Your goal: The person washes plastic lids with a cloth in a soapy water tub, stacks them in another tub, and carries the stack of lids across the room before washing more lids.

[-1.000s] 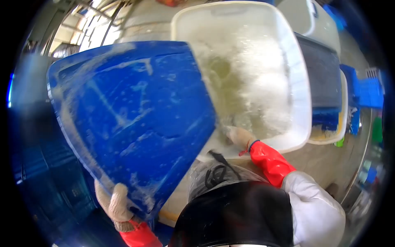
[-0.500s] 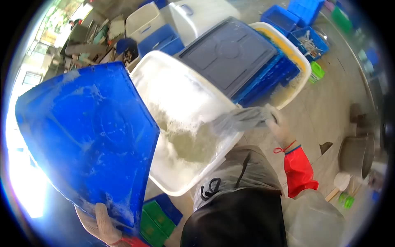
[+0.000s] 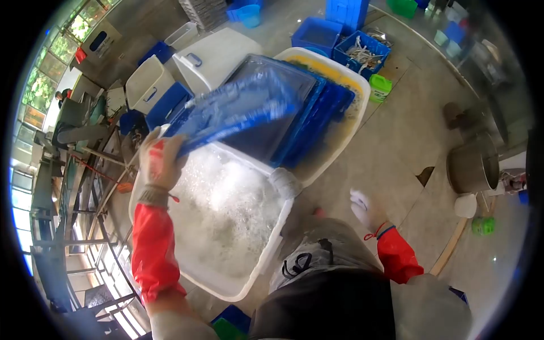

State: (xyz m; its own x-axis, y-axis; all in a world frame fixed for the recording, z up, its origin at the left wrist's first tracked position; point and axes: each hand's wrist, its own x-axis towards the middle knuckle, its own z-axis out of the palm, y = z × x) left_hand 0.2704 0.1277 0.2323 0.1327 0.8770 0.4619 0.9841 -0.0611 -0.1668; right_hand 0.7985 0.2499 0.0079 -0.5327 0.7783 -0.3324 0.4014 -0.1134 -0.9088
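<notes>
My left hand [image 3: 161,161], in a white glove, grips one end of a wet blue plastic lid [image 3: 241,107]. The lid is tilted, slightly blurred, above a stack with a dark grey lid [image 3: 258,133] and other blue lids [image 3: 314,127]. Below my left hand stands a white tub [image 3: 271,252] of foamy water. A bunched grey cloth [image 3: 285,182] rests on that tub's right corner. My right hand [image 3: 367,209], also gloved, is off to the right above the floor, its fingers apart and holding nothing.
Behind the foamy tub, a second white tub [image 3: 363,107] holds the stacked lids. Blue crates [image 3: 317,35] and a green container [image 3: 379,88] stand beyond. A metal pot [image 3: 473,164] is at the right. Timber and scrap [image 3: 85,134] lie at the left.
The blue lid has swung from the left side up and right, over the stacked lids. My right hand has let go of the grey cloth, leaving it on the tub corner.
</notes>
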